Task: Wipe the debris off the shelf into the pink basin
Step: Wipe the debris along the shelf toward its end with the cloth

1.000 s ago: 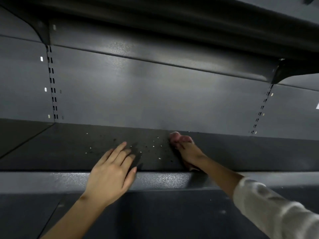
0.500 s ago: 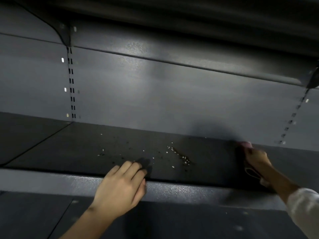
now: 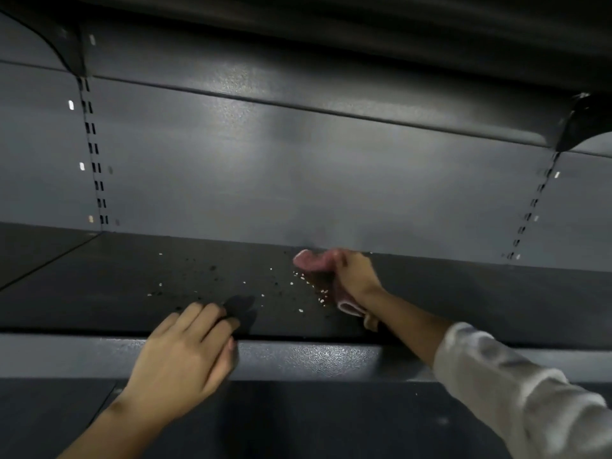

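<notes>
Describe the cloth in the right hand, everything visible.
The cloth is pink, soft and bunched, looking like a small rag. The right hand grips it near the back of the dark shelf. One rolled end sticks out past the fingers toward the left; another fold hangs below the palm. It presses on the shelf beside the scattered pale and dark debris. Motion blur hides any weave.

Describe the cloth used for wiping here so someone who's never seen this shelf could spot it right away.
Find the dark grey shelf under the pale back panel. Near its middle, at the back, the right hand holds a pink cloth against the surface. It is the only pink thing there, beside the scattered light and dark debris.
</notes>
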